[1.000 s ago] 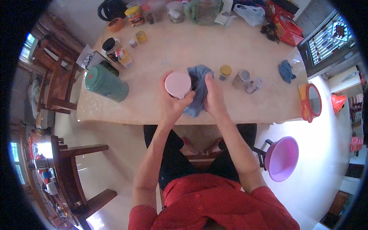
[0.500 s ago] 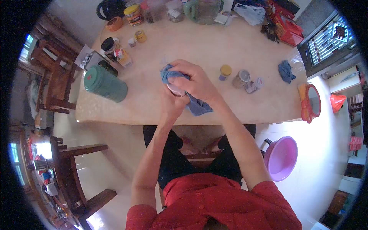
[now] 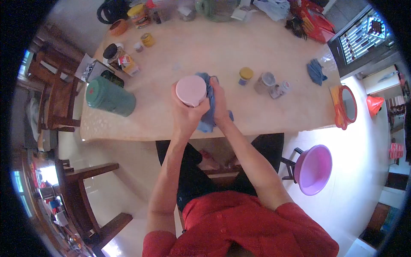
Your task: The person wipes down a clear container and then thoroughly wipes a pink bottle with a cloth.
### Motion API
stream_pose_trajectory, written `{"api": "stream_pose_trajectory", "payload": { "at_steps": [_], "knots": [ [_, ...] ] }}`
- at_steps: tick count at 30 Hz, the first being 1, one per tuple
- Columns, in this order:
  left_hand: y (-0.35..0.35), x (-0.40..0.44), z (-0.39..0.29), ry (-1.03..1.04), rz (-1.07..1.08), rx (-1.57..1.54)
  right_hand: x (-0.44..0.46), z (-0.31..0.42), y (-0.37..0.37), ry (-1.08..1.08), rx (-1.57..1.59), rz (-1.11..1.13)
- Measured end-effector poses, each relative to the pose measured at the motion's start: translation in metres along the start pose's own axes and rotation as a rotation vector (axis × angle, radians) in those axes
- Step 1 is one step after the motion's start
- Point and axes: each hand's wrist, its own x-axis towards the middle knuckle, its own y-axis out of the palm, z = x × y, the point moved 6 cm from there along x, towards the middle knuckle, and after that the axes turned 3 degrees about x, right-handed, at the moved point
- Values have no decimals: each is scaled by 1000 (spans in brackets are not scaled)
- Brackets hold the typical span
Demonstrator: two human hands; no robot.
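Observation:
My left hand (image 3: 187, 119) is wrapped round a round container with a pale pink lid (image 3: 191, 90), the lid facing up toward me. Its body is mostly hidden by my fingers and the cloth. Against the container's right side, my right hand (image 3: 219, 102) grips a blue cloth (image 3: 207, 122), which hangs down between my hands. Both hands are over the near part of the table (image 3: 154, 124). To their right stand a small yellow-lidded jar (image 3: 245, 75), a clear jar (image 3: 264, 82) and a small white-capped bottle (image 3: 280, 90).
A green thermos (image 3: 112, 97) lies to the left, near a dark-lidded jar (image 3: 112, 53). Another blue cloth (image 3: 316, 71) and an orange-framed mirror (image 3: 349, 105) are at the right. A pink basin (image 3: 314, 169) rests beyond the table's front edge, and a wooden chair (image 3: 81, 184) stands left.
The container has turned so its pink lid shows. My right hand and the cloth have moved from over its top to its right side. The view has shifted slightly.

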Motion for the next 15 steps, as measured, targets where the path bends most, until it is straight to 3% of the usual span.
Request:
{"api": "stream_pose_trajectory", "payload": {
  "at_steps": [2, 3, 5, 8, 10, 11, 13, 15],
  "knots": [
    [0, -3, -1, 2, -20, 21, -8, -25, -17, 52, -18, 2],
    [0, -1, -4, 33, -47, 39, 1, -46, -41, -206, -385, -13],
    [0, -1, -8, 50, -50, 74, -2, -44, -46, -470, -749, -26],
    [2, -1, -15, 39, -40, 90, -15, -19, -38, -322, -885, -5],
    [2, -3, -16, 13, -29, 77, -16, -23, -41, -89, -977, -34],
    [0, -4, -20, 64, -46, 140, -20, -26, -40, -94, -976, -32],
    [1, -5, -22, 124, -67, 204, -32, -17, -38, -523, -911, -133],
    [-1, -11, -22, 177, -224, -30, -33, -20, -38, -593, -907, -144]
  ]
}}
